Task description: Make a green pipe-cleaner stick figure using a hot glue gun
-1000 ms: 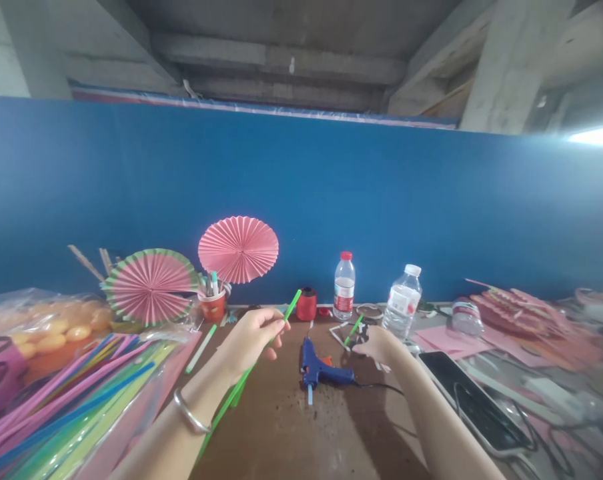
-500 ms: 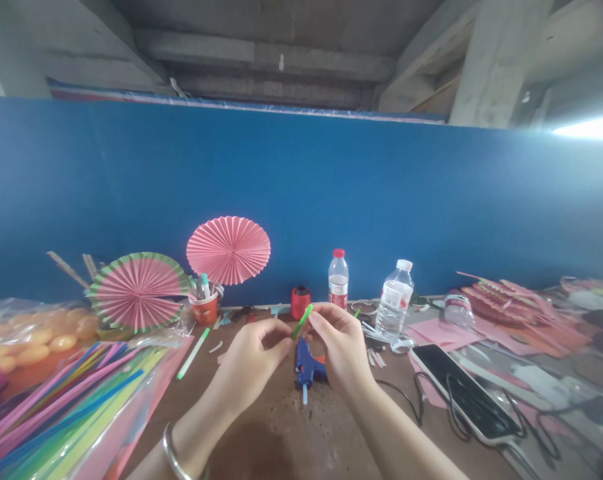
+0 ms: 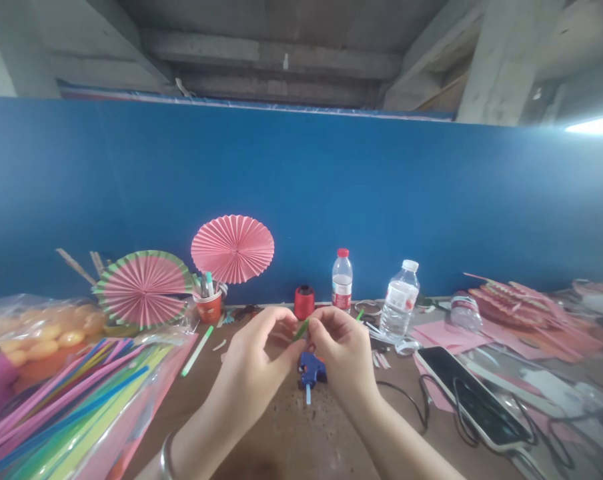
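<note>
- I have the green stick (image 3: 300, 331) up above the table, in front of me, spanning the small gap between both hands.
- My left hand (image 3: 255, 363) has thumb and forefinger closed on it, with an open loop behind the tips; my right hand (image 3: 345, 350) pinches its upper end between thumb and forefinger.
- I can't tell its full length from here; my fingers cover much of it.
- I judge it light and smooth, probably plastic, fairly stiff but liable to bend or crease if squeezed hard. It could roll between the tips, so I'd favour a gentle pinch close to each end.
- The glue gun (image 3: 309, 375) lies just beyond and below my hands; I'd treat its nozzle as possibly hot.
- The table (image 3: 291, 437) is brown, looks hard and flat, and carries dark specks and pale scraps.
- To the left lie coloured strips (image 3: 76, 407) near two pleated fans (image 3: 232, 249); to the right, a phone (image 3: 474, 393) among cables.
- Beyond stands a blue partition (image 3: 291, 180), under a bare concrete ceiling (image 3: 281, 50), with bright light at far right.
</note>
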Tool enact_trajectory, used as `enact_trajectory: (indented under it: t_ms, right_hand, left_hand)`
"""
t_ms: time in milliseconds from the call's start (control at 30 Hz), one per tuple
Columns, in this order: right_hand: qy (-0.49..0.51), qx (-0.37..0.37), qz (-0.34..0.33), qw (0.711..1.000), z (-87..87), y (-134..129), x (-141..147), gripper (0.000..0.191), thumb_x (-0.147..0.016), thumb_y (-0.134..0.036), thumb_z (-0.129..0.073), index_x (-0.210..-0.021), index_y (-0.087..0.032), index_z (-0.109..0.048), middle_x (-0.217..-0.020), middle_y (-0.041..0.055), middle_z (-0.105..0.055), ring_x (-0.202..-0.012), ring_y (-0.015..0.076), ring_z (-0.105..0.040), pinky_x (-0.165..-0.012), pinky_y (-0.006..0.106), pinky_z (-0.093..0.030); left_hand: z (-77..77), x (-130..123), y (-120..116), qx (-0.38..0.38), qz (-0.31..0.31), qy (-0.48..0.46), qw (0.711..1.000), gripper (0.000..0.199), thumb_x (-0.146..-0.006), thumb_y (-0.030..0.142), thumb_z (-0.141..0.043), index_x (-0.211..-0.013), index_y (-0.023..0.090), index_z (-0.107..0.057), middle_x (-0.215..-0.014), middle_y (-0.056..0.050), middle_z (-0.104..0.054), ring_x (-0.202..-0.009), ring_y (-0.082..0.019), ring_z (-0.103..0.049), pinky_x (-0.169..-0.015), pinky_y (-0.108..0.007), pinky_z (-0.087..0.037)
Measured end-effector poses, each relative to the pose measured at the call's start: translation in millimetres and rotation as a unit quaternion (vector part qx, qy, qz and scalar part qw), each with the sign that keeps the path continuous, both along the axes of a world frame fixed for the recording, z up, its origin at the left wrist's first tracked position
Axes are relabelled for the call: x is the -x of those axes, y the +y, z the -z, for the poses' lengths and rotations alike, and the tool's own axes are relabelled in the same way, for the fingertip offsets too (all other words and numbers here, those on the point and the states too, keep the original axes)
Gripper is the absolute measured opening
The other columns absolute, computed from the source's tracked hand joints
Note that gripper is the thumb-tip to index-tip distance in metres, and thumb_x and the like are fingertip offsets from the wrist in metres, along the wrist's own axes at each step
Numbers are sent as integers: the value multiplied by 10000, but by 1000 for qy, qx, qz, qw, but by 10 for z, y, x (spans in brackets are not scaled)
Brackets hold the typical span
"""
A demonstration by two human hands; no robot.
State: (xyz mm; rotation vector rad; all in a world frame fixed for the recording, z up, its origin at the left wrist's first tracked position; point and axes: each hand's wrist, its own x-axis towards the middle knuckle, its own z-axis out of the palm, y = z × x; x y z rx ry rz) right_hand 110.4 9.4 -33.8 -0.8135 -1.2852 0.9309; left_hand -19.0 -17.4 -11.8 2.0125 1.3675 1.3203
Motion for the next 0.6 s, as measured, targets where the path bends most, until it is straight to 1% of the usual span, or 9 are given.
enact_trajectory:
  t_ms: [100, 167, 233, 300, 367, 433, 533, 600]
  right_hand:
    - [-5, 4, -16, 1000, -41, -73, 48, 86, -735, -203, -522, -675, -149, -549, -571, -16, -547, -503, 83, -480, -495, 200, -396]
    - [-6, -1, -17, 1000, -68, -103, 65, 84, -733, -197, -517, -672, -150, -549, -568, -21, -535, -499, 77, -462, -482, 192, -382]
    - [-2, -7, -22, 1000, -90, -124, 70, 77, -730, -191, -512, -672, -153, -544, -561, -29, -520, -491, 71, -450, -471, 187, -375]
    - [-3, -11, -32, 999, -104, -141, 70, 68, -723, -176, -505, -665, -156, -533, -547, -38, -505, -477, 66, -441, -463, 183, -372]
    - [-6, -15, -39, 999, -109, -157, 71, 65, -714, -163, -501, -652, -158, -522, -533, -45, -493, -466, 63, -437, -457, 179, -373]
    - [-6, -18, -40, 999, -103, -168, 72, 66, -712, -164, -502, -648, -162, -518, -529, -46, -492, -460, 64, -443, -451, 178, -379]
    - [-13, -39, -16, 999, -82, -174, 67, 28, -716, -171, -513, -695, -172, -531, -597, -26, -545, -499, 80, -502, -478, 191, -423]
    - [-46, -83, 20, 995, -73, -172, 53, 29, -713, -160, -525, -728, -180, -539, -668, -9, -576, -558, 95, -543, -521, 204, -450]
  left_hand:
    - [20, 12, -28, -40, -19, 29, 999, 63, -778, 252, -521, -817, 225, -563, -799, 7, -610, -735, -133, -577, -662, -243, -456]
    - [14, 21, -49, -51, -25, 27, 998, 79, -781, 274, -524, -794, 218, -579, -776, 9, -607, -713, -129, -564, -653, -238, -441]
    - [-8, 29, -65, -28, -29, 3, 999, 107, -778, 301, -532, -764, 212, -590, -737, 15, -602, -681, -125, -548, -625, -231, -424]
    - [-38, 37, -71, 23, -20, -39, 999, 149, -774, 332, -533, -736, 203, -598, -686, 16, -593, -642, -126, -530, -594, -232, -409]
    - [-65, 45, -69, 75, 5, -85, 994, 179, -768, 350, -536, -721, 192, -603, -654, 13, -585, -618, -127, -516, -579, -235, -402]
    - [-84, 51, -66, 106, 30, -120, 987, 188, -762, 352, -544, -715, 181, -605, -647, 8, -582, -613, -128, -511, -582, -239, -402]
    - [-100, 52, -72, 115, 40, -137, 983, 192, -759, 351, -549, -717, 172, -605, -658, 0, -586, -627, -132, -516, -604, -246, -406]
    - [-105, 47, -81, 109, 38, -131, 985, 199, -759, 351, -547, -713, 166, -605, -655, -7, -586, -630, -140, -518, -604, -254, -408]
